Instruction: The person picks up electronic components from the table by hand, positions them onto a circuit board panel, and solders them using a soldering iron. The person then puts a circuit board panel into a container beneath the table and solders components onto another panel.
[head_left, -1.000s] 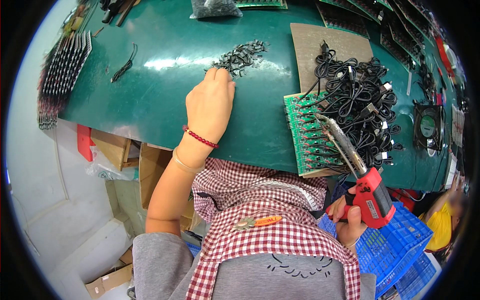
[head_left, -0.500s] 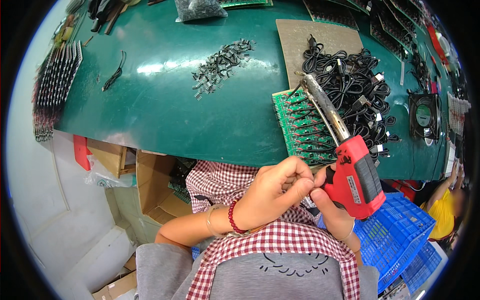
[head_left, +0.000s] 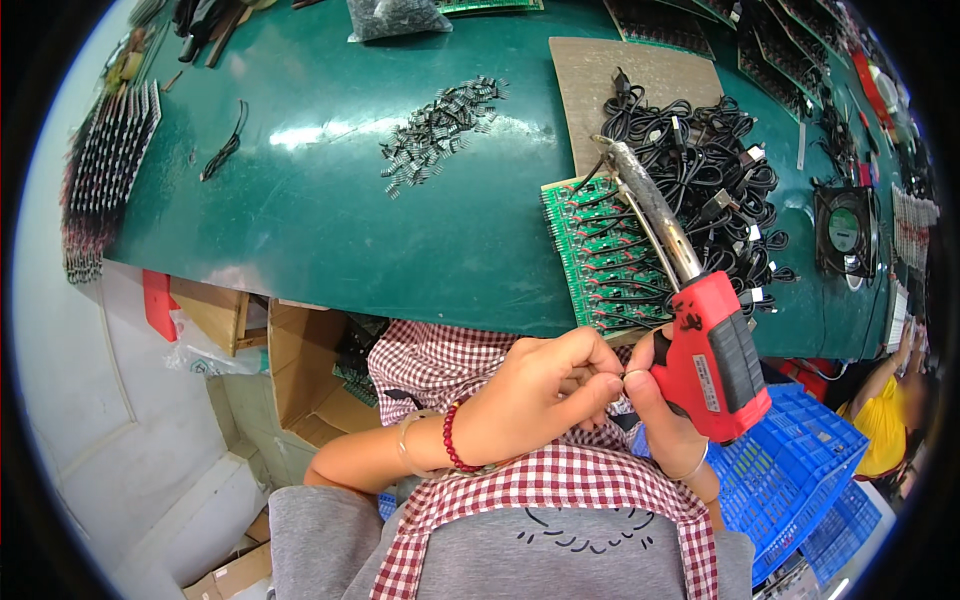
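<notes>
My right hand (head_left: pixel 660 415) is closed around the red grip of a soldering gun (head_left: pixel 708 345). Its long metal barrel points up and away, with the tip above the far end of a green circuit board panel (head_left: pixel 562 235). Black cables are attached to that panel by red and black wires. Held in front of my apron, my left hand (head_left: pixel 545 390) is closed in a pinch against my right thumb and fingertip. Whatever lies between these fingertips is too small to make out. Bundled black USB cables (head_left: pixel 690 165) are heaped just beyond the gun.
Small black pin parts (head_left: pixel 435 135) lie piled mid-table on the green tabletop (head_left: pixel 330 230). A brown board (head_left: pixel 580 90) lies under the cables. At right are a black fan (head_left: pixel 845 232), blue crates (head_left: pixel 790 460) and a person in yellow (head_left: pixel 880 430). Stacked boards (head_left: pixel 110 180) stand left.
My left hand has shifted slightly, its thumb and finger now meeting my right thumb tip more openly. The soldering gun stays in almost the same place.
</notes>
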